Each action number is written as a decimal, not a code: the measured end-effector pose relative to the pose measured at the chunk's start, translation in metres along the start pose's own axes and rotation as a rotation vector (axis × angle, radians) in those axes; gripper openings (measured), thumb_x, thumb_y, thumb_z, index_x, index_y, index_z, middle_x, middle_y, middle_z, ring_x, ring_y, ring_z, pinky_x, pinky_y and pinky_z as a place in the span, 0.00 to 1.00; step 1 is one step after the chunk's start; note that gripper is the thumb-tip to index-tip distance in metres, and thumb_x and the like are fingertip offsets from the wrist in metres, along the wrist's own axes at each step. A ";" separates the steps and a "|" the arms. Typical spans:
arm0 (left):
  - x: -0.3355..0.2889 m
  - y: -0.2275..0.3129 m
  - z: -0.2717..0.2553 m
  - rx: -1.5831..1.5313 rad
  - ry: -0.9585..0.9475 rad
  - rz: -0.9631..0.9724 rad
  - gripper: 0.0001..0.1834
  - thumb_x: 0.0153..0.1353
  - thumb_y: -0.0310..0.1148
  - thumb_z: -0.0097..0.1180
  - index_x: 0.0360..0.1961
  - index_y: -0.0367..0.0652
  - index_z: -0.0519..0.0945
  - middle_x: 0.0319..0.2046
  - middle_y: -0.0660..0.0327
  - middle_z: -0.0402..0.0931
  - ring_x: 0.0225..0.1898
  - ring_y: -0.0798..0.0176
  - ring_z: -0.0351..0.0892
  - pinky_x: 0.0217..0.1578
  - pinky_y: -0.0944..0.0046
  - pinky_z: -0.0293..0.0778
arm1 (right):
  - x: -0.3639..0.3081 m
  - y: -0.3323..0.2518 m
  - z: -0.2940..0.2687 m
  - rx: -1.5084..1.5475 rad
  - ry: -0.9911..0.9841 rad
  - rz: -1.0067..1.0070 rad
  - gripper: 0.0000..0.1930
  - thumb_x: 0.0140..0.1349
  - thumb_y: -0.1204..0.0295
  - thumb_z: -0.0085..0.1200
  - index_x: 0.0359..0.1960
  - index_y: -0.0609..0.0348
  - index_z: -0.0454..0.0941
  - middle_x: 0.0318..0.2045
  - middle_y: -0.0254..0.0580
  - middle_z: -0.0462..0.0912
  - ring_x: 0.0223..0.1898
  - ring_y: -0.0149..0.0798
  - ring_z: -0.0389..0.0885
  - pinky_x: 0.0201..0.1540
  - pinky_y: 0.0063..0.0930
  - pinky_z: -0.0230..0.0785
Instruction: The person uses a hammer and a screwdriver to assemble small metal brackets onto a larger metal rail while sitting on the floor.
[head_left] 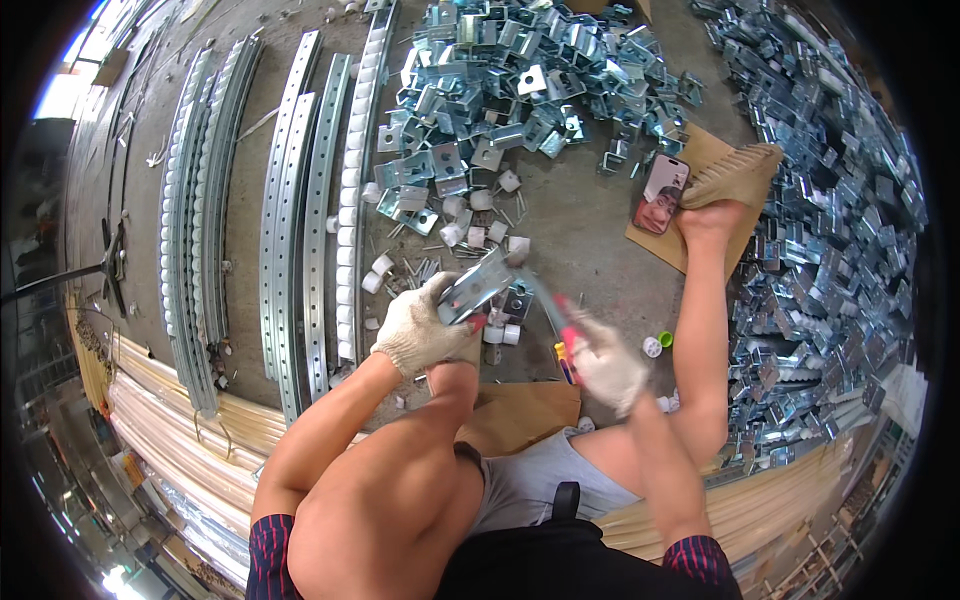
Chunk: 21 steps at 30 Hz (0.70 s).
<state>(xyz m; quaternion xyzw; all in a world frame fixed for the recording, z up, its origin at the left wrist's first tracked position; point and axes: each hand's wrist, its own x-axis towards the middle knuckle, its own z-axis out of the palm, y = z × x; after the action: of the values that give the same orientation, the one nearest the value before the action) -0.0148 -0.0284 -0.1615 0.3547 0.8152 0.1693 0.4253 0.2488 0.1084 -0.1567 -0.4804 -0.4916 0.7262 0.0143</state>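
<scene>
My left hand (415,322), in a pale knit glove, grips a shiny metal bracket (478,285) and holds it tilted above the floor. My right hand (607,368), gloved too and slightly blurred, is wrapped round the red grip of a hammer (552,300). The hammer's head is near the bracket's far end; motion blur hides whether they touch. Below the bracket are another metal piece (517,300) and white rollers (502,333). More white rollers (381,266) and loose metal pins (425,270) lie just beyond my left hand.
Loose brackets form a heap (530,80) ahead and a larger heap (830,260) along the right. Metal rails (290,220) and roller tracks (350,210) lie at left. A phone (661,193) rests on cardboard (705,150) by my right foot. A green ring (665,339) lies nearby.
</scene>
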 end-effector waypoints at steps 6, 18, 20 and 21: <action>-0.008 -0.014 0.003 -0.006 0.035 0.055 0.36 0.54 0.50 0.77 0.63 0.51 0.81 0.42 0.47 0.88 0.44 0.42 0.90 0.47 0.51 0.83 | 0.001 0.007 -0.014 0.031 -0.003 -0.078 0.29 0.77 0.78 0.45 0.77 0.39 0.72 0.27 0.20 0.73 0.23 0.18 0.66 0.23 0.19 0.61; -0.007 -0.018 0.007 0.037 0.053 0.006 0.51 0.46 0.49 0.84 0.68 0.43 0.71 0.54 0.48 0.86 0.56 0.47 0.87 0.56 0.54 0.81 | -0.004 -0.015 -0.014 0.030 0.132 -0.116 0.32 0.75 0.80 0.47 0.78 0.37 0.70 0.26 0.21 0.71 0.22 0.21 0.67 0.25 0.19 0.65; -0.001 -0.009 0.004 -0.016 0.059 0.048 0.52 0.45 0.48 0.85 0.68 0.42 0.70 0.55 0.47 0.85 0.55 0.48 0.87 0.57 0.54 0.81 | -0.004 -0.006 -0.015 0.132 0.160 -0.082 0.30 0.75 0.79 0.50 0.77 0.40 0.71 0.27 0.23 0.73 0.23 0.22 0.67 0.27 0.20 0.66; 0.000 -0.010 0.006 -0.022 0.072 0.073 0.52 0.45 0.48 0.85 0.68 0.41 0.70 0.55 0.47 0.85 0.54 0.48 0.87 0.57 0.54 0.81 | -0.008 0.006 0.002 0.034 0.061 -0.071 0.29 0.75 0.77 0.51 0.76 0.43 0.72 0.29 0.24 0.74 0.25 0.23 0.67 0.29 0.20 0.67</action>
<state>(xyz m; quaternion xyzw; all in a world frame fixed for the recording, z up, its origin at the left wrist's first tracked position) -0.0146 -0.0355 -0.1707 0.3732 0.8147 0.2062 0.3931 0.2540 0.1000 -0.1555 -0.4841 -0.4954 0.7186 0.0631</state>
